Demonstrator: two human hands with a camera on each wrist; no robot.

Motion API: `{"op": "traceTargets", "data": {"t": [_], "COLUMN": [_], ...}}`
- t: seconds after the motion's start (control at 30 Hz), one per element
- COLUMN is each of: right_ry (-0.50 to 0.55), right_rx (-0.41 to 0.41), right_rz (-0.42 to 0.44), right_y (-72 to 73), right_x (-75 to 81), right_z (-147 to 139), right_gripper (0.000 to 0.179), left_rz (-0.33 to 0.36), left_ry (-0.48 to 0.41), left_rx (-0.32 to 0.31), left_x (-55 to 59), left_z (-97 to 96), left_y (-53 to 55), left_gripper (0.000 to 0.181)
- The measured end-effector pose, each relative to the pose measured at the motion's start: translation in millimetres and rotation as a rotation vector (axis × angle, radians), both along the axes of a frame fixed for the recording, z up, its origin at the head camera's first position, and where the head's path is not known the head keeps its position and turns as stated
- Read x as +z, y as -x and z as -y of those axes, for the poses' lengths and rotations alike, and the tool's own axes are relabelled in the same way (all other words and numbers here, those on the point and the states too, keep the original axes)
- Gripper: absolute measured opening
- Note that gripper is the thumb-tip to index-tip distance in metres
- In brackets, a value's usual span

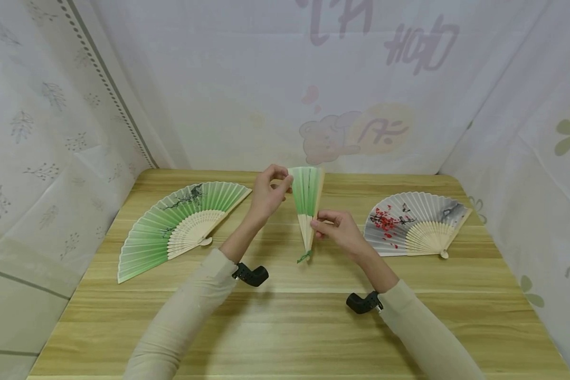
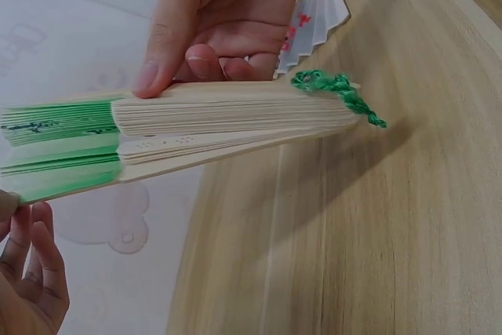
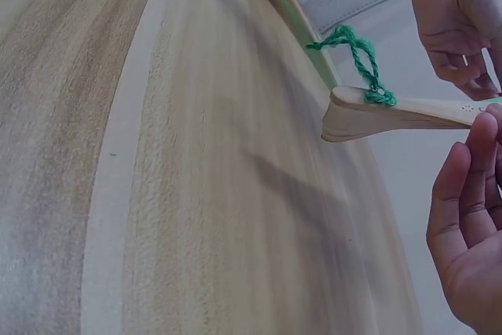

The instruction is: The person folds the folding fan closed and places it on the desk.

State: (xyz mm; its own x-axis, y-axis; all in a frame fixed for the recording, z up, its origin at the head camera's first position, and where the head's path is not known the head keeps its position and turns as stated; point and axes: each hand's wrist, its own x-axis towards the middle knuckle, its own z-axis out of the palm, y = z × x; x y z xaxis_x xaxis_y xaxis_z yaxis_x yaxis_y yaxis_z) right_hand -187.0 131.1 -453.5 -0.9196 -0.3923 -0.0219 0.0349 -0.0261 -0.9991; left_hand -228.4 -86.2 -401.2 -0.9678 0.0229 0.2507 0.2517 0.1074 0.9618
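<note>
A partly spread green folding fan (image 1: 305,198) is held up between both hands, above the middle of the table. My left hand (image 1: 269,194) pinches its upper left edge between thumb and fingers. Lower down, my right hand (image 1: 336,229) pinches the wooden ribs on the right side with thumb and fingertips. The fan's pivot end points down and carries a braided green cord (image 2: 337,90). In the left wrist view the ribs (image 2: 196,115) lie in two close stacks with a narrow gap between them.
A wide-open green fan (image 1: 185,219) with a dark branch pattern lies on the table's left. On the right lies an open grey fan (image 1: 410,221) with red blossoms. The wooden table (image 1: 294,327) meets a printed cloth backdrop (image 1: 218,95) at its far edge.
</note>
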Motion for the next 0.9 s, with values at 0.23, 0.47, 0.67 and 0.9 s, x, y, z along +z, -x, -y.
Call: {"op": "traceTargets", "data": {"t": [0.23, 0.47, 0.67, 0.9], "right_ry": [-0.038, -0.060, -0.066, -0.073], "right_rx": [0.026, 0.011, -0.006, -0.017], "right_rz": [-0.021, -0.008, 0.009, 0.011], "right_y": [-3.0, -2.3, -1.0, -1.2], "right_x": [5.5, 5.7, 4.9, 3.3], "right_z": [3, 6, 6, 6], "right_gripper": [0.019, 0.018, 0.019, 0.019], "left_rz": [0.031, 0.098, 0.141, 0.120], "left_ry": [0.000, -0.013, 0.024, 0.041], "left_rx": [-0.012, -0.105, -0.163, -0.169], "left_x": [-1.5, -6.1, -12.1, -14.3], "left_z": [-3.9, -2.9, -2.2, -2.2], "left_y": [-1.9, -4.0, -7.9, -10.0], "left_gripper": [0.010, 0.020, 0.024, 0.019]}}
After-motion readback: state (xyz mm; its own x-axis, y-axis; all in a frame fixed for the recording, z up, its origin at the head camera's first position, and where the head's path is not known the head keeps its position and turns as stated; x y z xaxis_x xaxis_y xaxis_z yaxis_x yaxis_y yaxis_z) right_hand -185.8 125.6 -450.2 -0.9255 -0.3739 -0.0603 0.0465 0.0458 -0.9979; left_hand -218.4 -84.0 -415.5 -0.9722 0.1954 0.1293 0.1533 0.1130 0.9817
